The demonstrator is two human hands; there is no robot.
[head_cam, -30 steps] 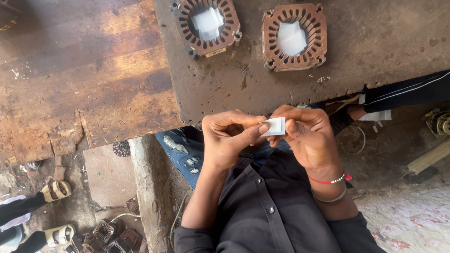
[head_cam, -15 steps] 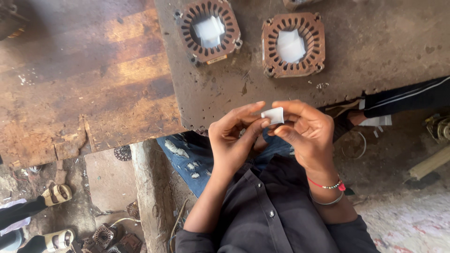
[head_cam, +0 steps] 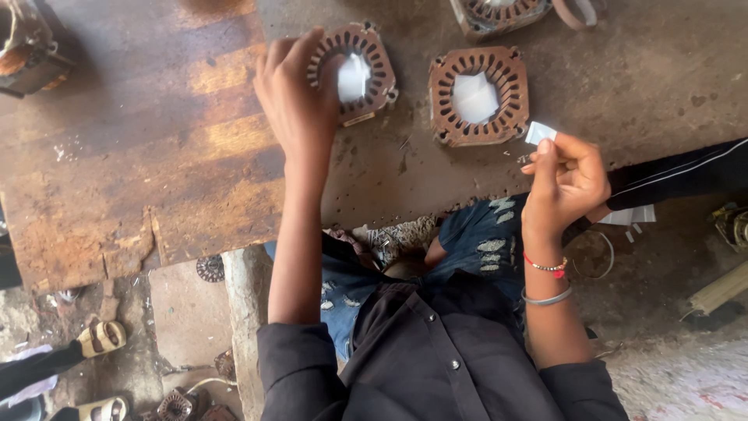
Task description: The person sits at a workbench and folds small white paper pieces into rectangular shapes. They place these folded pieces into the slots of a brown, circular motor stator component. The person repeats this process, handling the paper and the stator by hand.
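Observation:
My left hand (head_cam: 296, 93) reaches out over the table and rests its fingers on the left edge of a rusty slotted stator core (head_cam: 360, 72) with a white paper piece in its bore. My right hand (head_cam: 567, 181) is near the table's front edge and pinches a small folded white paper slip (head_cam: 539, 132) between thumb and fingers. A second rusty stator core (head_cam: 478, 95), also with white paper in its middle, lies on the table between the two hands. Red and silver bangles sit on my right wrist.
The worn wooden and metal table (head_cam: 156, 156) fills the upper view. A third stator (head_cam: 499, 12) pokes in at the top edge, and a motor part (head_cam: 27, 47) at top left. Another person's sandalled foot (head_cam: 101, 337) is at bottom left. Scrap parts lie on the floor.
My hands have separated. The left hand let go of the paper slip and reached forward to the left stator core; the right hand kept the slip and moved right.

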